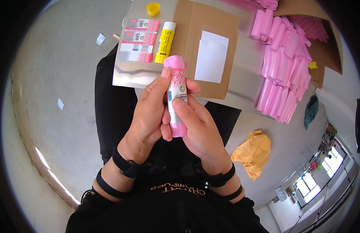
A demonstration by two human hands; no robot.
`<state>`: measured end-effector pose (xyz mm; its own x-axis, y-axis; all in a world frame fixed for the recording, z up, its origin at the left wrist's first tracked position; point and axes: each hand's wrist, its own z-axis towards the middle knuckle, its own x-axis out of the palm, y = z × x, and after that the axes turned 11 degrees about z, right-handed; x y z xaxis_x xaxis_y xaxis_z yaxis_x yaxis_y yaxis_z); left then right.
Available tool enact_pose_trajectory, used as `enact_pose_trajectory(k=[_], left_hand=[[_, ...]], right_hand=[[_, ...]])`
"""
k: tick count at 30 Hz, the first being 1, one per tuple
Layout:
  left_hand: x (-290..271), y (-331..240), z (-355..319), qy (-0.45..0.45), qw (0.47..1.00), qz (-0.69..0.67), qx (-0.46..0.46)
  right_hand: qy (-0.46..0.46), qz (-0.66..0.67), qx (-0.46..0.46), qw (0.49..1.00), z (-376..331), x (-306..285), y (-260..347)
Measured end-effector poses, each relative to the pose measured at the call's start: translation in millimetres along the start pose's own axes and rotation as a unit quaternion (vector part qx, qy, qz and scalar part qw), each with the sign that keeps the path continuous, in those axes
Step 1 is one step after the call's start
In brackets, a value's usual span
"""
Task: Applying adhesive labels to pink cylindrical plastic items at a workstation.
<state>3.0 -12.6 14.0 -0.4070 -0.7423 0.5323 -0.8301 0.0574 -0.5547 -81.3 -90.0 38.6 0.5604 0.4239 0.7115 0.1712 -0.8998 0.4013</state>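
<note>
Upright between my two hands is a pink plastic roll (178, 130) with a printed white and pink paper label (177, 81) around its middle. My left hand (146, 108) grips it from the left, thumb near the upper end. From the right, my right hand (201, 123) closes on it, thumb pressed on the label's lower part. Just beyond the roll lies a yellow glue stick (165, 42) with a white end. Beside that are flat printed labels (140, 40), and a yellow cap (153, 8) sits farther back.
A brown cardboard sheet (184, 35) with white paper (212, 56) on it covers part of the metal table (123, 77). Many pink rolls (283, 70) are piled at the right by an open cardboard box (327, 35). A yellow-orange bag (253, 153) lies on the floor.
</note>
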Motion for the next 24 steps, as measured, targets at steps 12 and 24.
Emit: enact_pose_trajectory(k=[12,24], left_hand=[[1.4,7.5,4.0,0.015,0.998,-0.057,0.012],[7.0,6.2,0.3,0.004,0.999,0.022,0.047]], right_hand=[[0.055,-0.077,0.004,0.996,-10.9,-8.9,3.3],[-0.004,-0.166,-0.045,0.985,-8.8,-11.9,-7.8]])
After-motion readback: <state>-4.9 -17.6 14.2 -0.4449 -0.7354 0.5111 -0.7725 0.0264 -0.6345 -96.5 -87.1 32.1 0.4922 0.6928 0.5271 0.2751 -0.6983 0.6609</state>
